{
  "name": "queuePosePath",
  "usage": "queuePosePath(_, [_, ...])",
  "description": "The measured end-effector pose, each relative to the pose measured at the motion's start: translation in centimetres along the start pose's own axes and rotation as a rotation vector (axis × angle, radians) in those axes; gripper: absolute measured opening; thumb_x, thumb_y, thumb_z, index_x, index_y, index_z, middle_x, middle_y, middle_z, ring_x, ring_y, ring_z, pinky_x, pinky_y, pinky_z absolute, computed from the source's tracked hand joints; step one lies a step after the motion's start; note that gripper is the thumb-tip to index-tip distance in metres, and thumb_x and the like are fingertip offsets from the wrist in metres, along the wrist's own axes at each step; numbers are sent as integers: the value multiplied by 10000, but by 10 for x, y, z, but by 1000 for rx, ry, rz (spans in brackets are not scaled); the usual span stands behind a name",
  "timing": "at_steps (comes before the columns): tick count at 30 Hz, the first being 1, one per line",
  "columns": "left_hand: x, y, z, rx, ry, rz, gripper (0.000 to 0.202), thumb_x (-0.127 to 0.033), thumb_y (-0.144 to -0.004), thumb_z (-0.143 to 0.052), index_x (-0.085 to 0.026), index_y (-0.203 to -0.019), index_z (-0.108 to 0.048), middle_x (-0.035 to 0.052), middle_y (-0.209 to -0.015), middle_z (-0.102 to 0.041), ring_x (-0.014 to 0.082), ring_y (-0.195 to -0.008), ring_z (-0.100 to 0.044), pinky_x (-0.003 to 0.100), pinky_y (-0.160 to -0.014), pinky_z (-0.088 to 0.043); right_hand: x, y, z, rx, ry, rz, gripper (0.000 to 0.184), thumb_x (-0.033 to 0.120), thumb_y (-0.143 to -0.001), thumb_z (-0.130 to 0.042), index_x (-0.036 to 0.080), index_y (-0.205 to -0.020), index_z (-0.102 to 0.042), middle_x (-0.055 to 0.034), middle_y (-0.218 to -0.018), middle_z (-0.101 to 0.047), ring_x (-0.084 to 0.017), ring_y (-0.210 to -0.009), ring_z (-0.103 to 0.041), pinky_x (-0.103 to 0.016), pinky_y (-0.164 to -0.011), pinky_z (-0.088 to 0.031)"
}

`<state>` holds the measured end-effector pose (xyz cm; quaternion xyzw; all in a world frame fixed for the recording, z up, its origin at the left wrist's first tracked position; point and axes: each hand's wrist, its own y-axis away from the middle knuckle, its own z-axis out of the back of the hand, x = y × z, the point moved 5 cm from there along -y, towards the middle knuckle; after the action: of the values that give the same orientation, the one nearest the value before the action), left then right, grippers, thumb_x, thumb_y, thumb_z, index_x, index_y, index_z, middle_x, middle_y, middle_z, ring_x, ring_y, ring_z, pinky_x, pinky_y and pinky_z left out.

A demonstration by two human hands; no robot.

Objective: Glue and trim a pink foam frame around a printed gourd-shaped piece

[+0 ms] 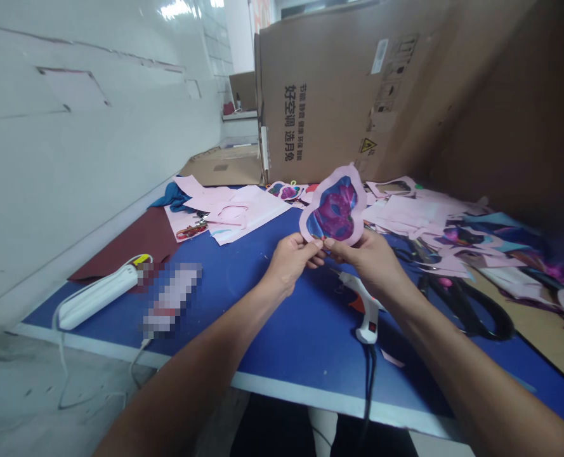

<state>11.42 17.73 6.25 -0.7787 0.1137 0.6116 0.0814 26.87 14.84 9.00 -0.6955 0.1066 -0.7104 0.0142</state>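
Both of my hands pinch the lower edge of a gourd-shaped pink paper cut-out (332, 212) with a glossy blue and magenta picture at its centre. My left hand (291, 260) and my right hand (365, 260) nearly touch beneath it. Just below my right hand, a white hot glue gun (360, 304) lies on the blue table top (282, 336), partly hidden by my wrist. Large black-handled scissors (467, 308) rest further right.
A big cardboard box (329, 95) stands behind the table, with a white wall (96, 127) to the left. Pink paper offcuts (405, 216) are heaped at the right. A white power strip (96, 297), a pixelated object (171, 298), and small red-handled scissors (191, 230) lie left.
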Motion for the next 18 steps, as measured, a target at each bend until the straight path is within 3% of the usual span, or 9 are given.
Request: queuePosePath(18, [-1, 0, 0, 15, -34, -2, 120, -236, -958, -738, -135, -892, -737, 24, -749, -732, 95, -610, -660, 206, -594, -484, -1, -2, 0, 10, 17, 17, 364, 469, -673, -963, 190, -786, -759, -17, -710, -690, -161, -650, -568, -311, -618, -488])
